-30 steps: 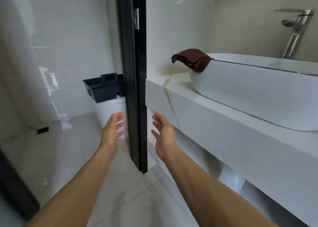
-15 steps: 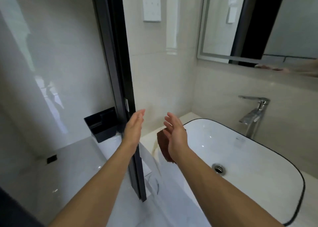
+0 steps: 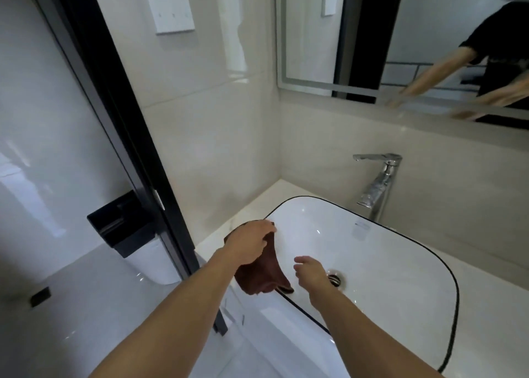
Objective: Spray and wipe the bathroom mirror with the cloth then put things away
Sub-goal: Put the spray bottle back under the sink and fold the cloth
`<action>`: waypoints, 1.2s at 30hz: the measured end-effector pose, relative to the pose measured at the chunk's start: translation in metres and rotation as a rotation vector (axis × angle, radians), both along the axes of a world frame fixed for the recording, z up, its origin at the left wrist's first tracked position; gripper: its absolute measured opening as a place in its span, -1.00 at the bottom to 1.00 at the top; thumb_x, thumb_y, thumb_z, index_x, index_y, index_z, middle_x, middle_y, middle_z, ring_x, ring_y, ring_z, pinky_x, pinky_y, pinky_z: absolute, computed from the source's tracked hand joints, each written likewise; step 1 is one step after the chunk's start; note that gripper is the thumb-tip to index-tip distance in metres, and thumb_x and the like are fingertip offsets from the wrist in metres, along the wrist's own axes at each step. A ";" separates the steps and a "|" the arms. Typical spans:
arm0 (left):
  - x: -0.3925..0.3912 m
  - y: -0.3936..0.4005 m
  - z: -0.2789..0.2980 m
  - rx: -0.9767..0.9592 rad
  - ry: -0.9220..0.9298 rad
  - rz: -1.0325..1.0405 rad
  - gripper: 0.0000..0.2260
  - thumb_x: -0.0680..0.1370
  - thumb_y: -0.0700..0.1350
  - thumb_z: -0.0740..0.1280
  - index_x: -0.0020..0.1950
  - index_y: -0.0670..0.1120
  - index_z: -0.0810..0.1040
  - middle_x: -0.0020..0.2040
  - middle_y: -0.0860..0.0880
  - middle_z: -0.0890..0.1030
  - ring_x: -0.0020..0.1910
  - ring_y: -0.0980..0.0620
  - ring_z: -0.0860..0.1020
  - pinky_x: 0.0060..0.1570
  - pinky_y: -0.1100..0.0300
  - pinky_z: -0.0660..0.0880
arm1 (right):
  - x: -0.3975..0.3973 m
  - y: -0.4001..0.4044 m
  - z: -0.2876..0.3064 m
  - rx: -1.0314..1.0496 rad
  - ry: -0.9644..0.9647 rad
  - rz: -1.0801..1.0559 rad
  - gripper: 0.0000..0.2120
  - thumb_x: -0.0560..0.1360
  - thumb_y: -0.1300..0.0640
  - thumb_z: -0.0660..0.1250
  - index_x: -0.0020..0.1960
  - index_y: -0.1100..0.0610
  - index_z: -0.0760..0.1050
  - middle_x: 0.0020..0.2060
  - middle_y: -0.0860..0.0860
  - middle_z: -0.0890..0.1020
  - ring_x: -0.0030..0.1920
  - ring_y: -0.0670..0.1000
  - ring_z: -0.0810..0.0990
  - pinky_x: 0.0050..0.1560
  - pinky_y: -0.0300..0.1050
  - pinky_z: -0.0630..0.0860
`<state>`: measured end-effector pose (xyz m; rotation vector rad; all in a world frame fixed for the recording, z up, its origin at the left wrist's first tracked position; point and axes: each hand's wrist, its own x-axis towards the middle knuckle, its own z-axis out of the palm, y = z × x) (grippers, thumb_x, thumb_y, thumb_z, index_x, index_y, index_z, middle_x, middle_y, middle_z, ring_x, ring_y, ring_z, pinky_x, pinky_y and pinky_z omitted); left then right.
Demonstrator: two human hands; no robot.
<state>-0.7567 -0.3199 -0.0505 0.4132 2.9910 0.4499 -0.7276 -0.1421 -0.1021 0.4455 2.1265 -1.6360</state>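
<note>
1. The mirror (image 3: 400,34) hangs on the wall above the counter (image 3: 286,188), its lower edge well above the tap (image 3: 378,183).
2. The basin (image 3: 372,263) fills most of the counter; bare counter runs along its left and back rim. Its bowl holds only the drain (image 3: 335,279).
3. The brown cloth (image 3: 263,274) drapes over the basin's left rim.
4. The left hand (image 3: 250,244) rests on the cloth, fingers curled into it; whether they grip is unclear.
5. The right hand (image 3: 310,271) hovers over the bowl beside the cloth, fingers loose and empty.
</note>
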 end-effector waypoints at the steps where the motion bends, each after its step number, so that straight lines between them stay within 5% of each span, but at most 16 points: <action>1: -0.011 0.000 -0.006 -0.105 0.008 -0.068 -0.57 0.64 -0.22 0.20 0.52 -0.02 0.36 0.56 0.04 0.30 0.54 0.04 0.27 0.50 0.20 0.16 | -0.001 -0.004 -0.008 0.066 -0.007 0.051 -0.62 0.58 0.35 0.22 0.38 0.30 0.48 0.22 0.16 0.56 0.22 0.16 0.54 0.17 -0.08 0.43; 5: -0.047 0.006 -0.023 -0.488 0.068 -0.334 -0.57 0.59 -0.30 0.21 0.46 -0.08 0.41 0.47 -0.03 0.42 0.48 -0.03 0.34 0.48 0.11 0.22 | -0.015 -0.018 -0.026 0.196 -0.060 0.187 -0.57 0.56 0.27 0.28 0.41 0.36 0.39 0.34 0.24 0.51 0.34 0.20 0.52 0.34 0.02 0.46; 9: -0.063 0.010 -0.033 -0.695 0.161 -0.428 -0.65 0.56 -0.30 0.22 0.32 -0.08 0.49 0.29 -0.03 0.53 0.33 -0.06 0.46 0.43 0.06 0.25 | -0.027 -0.029 -0.033 0.263 -0.081 0.195 -0.85 0.49 0.18 0.38 0.01 0.19 0.46 -0.01 0.15 0.49 -0.01 0.11 0.53 -0.03 -0.11 0.45; 15: -0.074 0.019 -0.037 -0.824 0.145 -0.473 -0.63 0.56 -0.17 0.26 0.36 0.01 0.43 0.21 -0.02 0.56 0.30 -0.13 0.38 0.32 -0.01 0.23 | -0.032 -0.025 -0.024 0.389 0.016 0.144 -0.85 0.36 0.19 0.49 -0.26 0.12 0.51 -0.35 0.03 0.54 -0.29 0.02 0.51 -0.29 -0.20 0.41; 18: -0.077 0.018 -0.027 -0.766 0.168 -0.461 -0.61 0.54 -0.15 0.28 0.36 0.06 0.47 0.23 -0.03 0.53 0.29 -0.14 0.38 0.29 -0.01 0.24 | -0.033 -0.009 0.002 0.419 0.161 0.087 -0.85 0.36 0.17 0.51 -0.26 0.02 0.54 -0.37 -0.09 0.56 -0.29 -0.05 0.53 -0.35 -0.25 0.36; 22: -0.079 0.002 0.014 -0.578 0.290 -0.346 -0.79 0.46 -0.11 0.38 0.09 0.01 0.57 0.13 0.00 0.52 0.22 -0.09 0.40 0.15 0.04 0.25 | -0.038 0.004 0.041 0.415 0.339 0.100 -0.86 0.39 0.16 0.53 -0.24 -0.03 0.59 -0.29 -0.09 0.65 -0.23 -0.09 0.60 -0.29 -0.30 0.41; 26: -0.066 -0.029 0.058 -0.424 0.325 -0.243 -0.78 0.44 0.02 0.48 -0.07 0.05 0.46 -0.05 0.08 0.56 0.20 0.01 0.41 0.10 0.08 0.21 | -0.039 0.006 0.080 0.439 0.466 0.150 -0.80 0.42 0.21 0.50 -0.24 -0.05 0.58 -0.28 -0.12 0.66 -0.22 -0.11 0.62 -0.33 -0.45 0.38; 32: -0.015 -0.057 0.102 -0.267 0.445 0.055 -0.77 0.46 0.06 0.48 -0.05 0.04 0.48 -0.09 0.01 0.53 0.07 -0.03 0.47 0.01 0.15 0.19 | -0.040 -0.013 0.146 0.598 0.731 0.259 -0.83 0.43 0.21 0.45 -0.02 0.00 0.69 -0.07 -0.02 0.73 0.00 0.03 0.66 0.04 -0.10 0.57; 36: 0.035 -0.080 0.118 -0.148 0.574 0.290 -0.77 0.43 0.05 0.52 -0.02 0.02 0.57 -0.15 0.00 0.43 -0.10 -0.01 0.39 0.00 0.14 0.23 | -0.029 -0.042 0.181 0.619 0.891 0.293 -0.75 0.44 0.24 0.38 0.01 -0.04 0.68 -0.06 -0.04 0.72 0.02 0.05 0.64 -0.02 -0.15 0.54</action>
